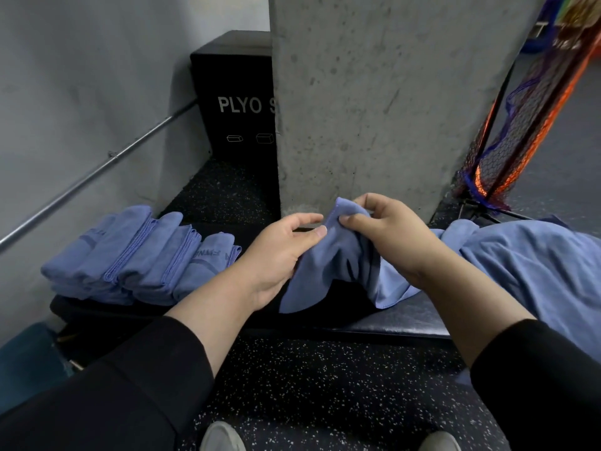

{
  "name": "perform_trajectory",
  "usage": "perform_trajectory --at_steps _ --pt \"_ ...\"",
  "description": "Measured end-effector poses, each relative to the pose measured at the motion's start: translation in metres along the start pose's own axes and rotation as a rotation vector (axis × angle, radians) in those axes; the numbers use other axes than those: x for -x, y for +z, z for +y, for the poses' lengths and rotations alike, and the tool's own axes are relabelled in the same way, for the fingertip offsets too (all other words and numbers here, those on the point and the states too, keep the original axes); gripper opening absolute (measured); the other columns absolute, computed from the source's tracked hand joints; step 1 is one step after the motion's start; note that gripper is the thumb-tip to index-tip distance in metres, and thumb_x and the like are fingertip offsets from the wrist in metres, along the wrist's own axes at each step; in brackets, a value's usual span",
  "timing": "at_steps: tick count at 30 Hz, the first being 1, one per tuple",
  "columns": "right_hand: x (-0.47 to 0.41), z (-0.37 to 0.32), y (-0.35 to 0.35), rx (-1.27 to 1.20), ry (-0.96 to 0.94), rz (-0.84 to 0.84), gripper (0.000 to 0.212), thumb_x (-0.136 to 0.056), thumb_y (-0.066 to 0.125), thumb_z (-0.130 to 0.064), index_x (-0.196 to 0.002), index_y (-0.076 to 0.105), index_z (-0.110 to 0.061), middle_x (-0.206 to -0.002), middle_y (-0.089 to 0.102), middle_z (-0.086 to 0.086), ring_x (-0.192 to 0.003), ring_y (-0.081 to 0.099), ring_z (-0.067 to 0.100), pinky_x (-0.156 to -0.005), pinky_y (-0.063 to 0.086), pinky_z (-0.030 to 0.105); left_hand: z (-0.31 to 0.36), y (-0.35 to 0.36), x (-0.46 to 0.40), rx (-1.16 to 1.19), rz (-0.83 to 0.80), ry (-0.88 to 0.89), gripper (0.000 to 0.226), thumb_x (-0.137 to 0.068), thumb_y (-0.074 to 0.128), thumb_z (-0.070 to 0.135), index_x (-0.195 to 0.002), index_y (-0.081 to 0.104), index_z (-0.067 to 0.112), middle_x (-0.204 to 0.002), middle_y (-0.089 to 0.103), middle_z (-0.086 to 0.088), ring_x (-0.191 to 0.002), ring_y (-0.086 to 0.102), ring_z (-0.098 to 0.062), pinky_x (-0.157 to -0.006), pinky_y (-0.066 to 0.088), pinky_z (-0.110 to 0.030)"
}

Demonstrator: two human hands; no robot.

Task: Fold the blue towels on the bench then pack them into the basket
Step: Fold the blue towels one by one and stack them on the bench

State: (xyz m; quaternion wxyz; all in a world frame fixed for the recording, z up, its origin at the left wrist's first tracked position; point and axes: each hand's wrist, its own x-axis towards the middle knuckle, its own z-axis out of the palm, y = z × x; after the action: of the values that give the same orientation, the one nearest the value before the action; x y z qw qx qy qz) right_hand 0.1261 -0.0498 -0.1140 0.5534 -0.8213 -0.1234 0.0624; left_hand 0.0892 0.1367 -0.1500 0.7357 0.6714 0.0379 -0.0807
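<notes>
Left hand: the left hand point(276, 255) sits just left of frame centre, thumb and curled forefinger pinching the upper edge of a loose blue microfibre towel point(325, 271); the other fingers curl under the cloth.
Right hand: the right hand point(387, 236) is touching distance away at 3 o'clock from the left one, thumb and fingertips gripping the same towel at its raised top corner, fingers bent around a bunch of fabric.
Held towel: it hangs between the two hands, crumpled and unfolded, its lower corner drooping onto the table.
Table: a long black padded table point(400, 317) runs across the middle of the view, from 9 o'clock to 3 o'clock.
Folded towels: a row of folded blue towels point(140, 255) rests on the table's left end, at 9 o'clock from the hands, leaning against one another, well apart from the held towel.
Unfolded pile: a heap of loose blue cloth point(533, 265) lies on the table at 3 o'clock, touching the held towel's trailing end.
Sleeves: black sleeves point(540, 379) cover both forearms.
Surroundings: a grey concrete pillar point(383, 92) stands at 12 o'clock behind the hands; a black box printed "PLYO" point(237, 102) stands at 11 o'clock; an orange and dark net point(520, 125) leans at 2 o'clock; the speckled black rubber floor point(325, 385) lies at 6 o'clock.
</notes>
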Motion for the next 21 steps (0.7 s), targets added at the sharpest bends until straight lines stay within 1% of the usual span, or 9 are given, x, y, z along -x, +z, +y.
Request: perform_trajectory --at_steps 3,6,9,11,13,15,18,20,21 --pt "0.003 -0.001 -0.006 -0.021 0.001 0.021 0.009 -0.092 0.067 -0.023 -0.087 0.064 -0.016 -0.074 0.066 -0.002 -0.068 0.06 0.009 -0.066 0.048 0.027 0.002 0.003 0.004 0.089 -0.098 -0.055 0.029 -0.1 0.06 0.017 -0.127 0.066 0.007 -0.12 0.073 -0.014 -0.117 0.067 -0.027 -0.099 0.054 -0.037" --pt "0.001 0.002 -0.011 -0.038 0.001 0.088 0.009 -0.091 0.067 -0.025 -0.086 0.064 -0.019 -0.073 0.065 -0.004 -0.069 0.059 0.01 -0.068 0.047 0.032 0.0 0.008 0.004 -0.004 -0.138 -0.067 0.024 -0.098 0.063 0.014 -0.117 0.071 0.003 -0.115 0.074 -0.017 -0.106 0.071 -0.023 -0.091 0.055 -0.031" --pt "0.0 -0.002 -0.022 -0.06 0.003 0.197 0.008 -0.089 0.064 -0.024 -0.082 0.061 -0.021 -0.072 0.064 -0.005 -0.067 0.058 0.009 -0.067 0.046 0.031 -0.006 0.008 0.001 -0.234 -0.097 -0.024 0.016 -0.098 0.066 0.023 -0.1 0.074 0.01 -0.11 0.074 -0.017 -0.099 0.067 -0.02 -0.094 0.052 -0.04" --pt "0.004 -0.006 -0.03 -0.005 0.007 0.227 0.011 -0.089 0.063 -0.024 -0.084 0.059 -0.015 -0.071 0.06 -0.003 -0.065 0.055 0.01 -0.064 0.044 0.029 -0.009 0.008 -0.002 -0.335 -0.055 0.023 0.021 -0.099 0.062 0.036 -0.089 0.072 0.02 -0.093 0.074 -0.012 -0.087 0.061 -0.016 -0.087 0.05 -0.049" --pt "0.007 -0.007 -0.038 0.085 0.0 0.235 0.025 -0.088 0.065 -0.025 -0.08 0.049 -0.008 -0.067 0.047 0.0 -0.062 0.045 0.013 -0.06 0.037 0.032 -0.006 0.008 -0.001 -0.374 0.024 0.118 0.025 -0.1 0.06 0.036 -0.083 0.067 0.02 -0.073 0.061 0.001 -0.073 0.051 -0.011 -0.074 0.043 -0.038" --pt "0.012 -0.008 -0.044 0.214 -0.011 0.25 0.034 -0.087 0.067 -0.027 -0.075 0.04 -0.012 -0.067 0.037 0.002 -0.063 0.036 0.014 -0.058 0.029 0.033 0.002 0.008 0.001 -0.509 0.052 0.245 0.023 -0.096 0.066 0.032 -0.083 0.064 0.014 -0.066 0.054 0.008 -0.063 0.044 -0.005 -0.064 0.038 -0.023" --pt "0.019 -0.006 -0.054 0.332 -0.001 0.282 0.035 -0.088 0.067 -0.029 -0.081 0.049 0.0 -0.07 0.051 0.015 -0.065 0.047 0.022 -0.059 0.039 0.039 0.013 0.0 0.005 -0.82 0.009 0.327 0.022 -0.086 0.077 0.032 -0.083 0.065 0.013 -0.065 0.055 0.002 -0.059 0.042 -0.005 -0.059 0.034 -0.023" --pt "0.022 -0.005 -0.06 0.366 -0.005 0.32 0.034 -0.09 0.067 -0.033 -0.092 0.061 0.001 -0.084 0.067 0.019 -0.077 0.063 0.032 -0.07 0.051 0.045 0.012 -0.013 0.003 -0.962 0.053 0.266 0.019 -0.088 0.075 0.032 -0.081 0.067 0.015 -0.067 0.059 -0.002 -0.062 0.047 -0.011 -0.059 0.036 -0.029" --pt "0.024 -0.005 -0.063 0.388 -0.009 0.342 0.036 -0.091 0.067 -0.036 -0.094 0.063 0.0 -0.089 0.069 0.02 -0.084 0.065 0.034 -0.074 0.052 0.046 0.012 -0.022 0.002 -1.001 0.116 0.223 0.019 -0.091 0.072 0.031 -0.08 0.068 0.015 -0.064 0.057 -0.001 -0.063 0.048 -0.015 -0.058 0.035 -0.031"
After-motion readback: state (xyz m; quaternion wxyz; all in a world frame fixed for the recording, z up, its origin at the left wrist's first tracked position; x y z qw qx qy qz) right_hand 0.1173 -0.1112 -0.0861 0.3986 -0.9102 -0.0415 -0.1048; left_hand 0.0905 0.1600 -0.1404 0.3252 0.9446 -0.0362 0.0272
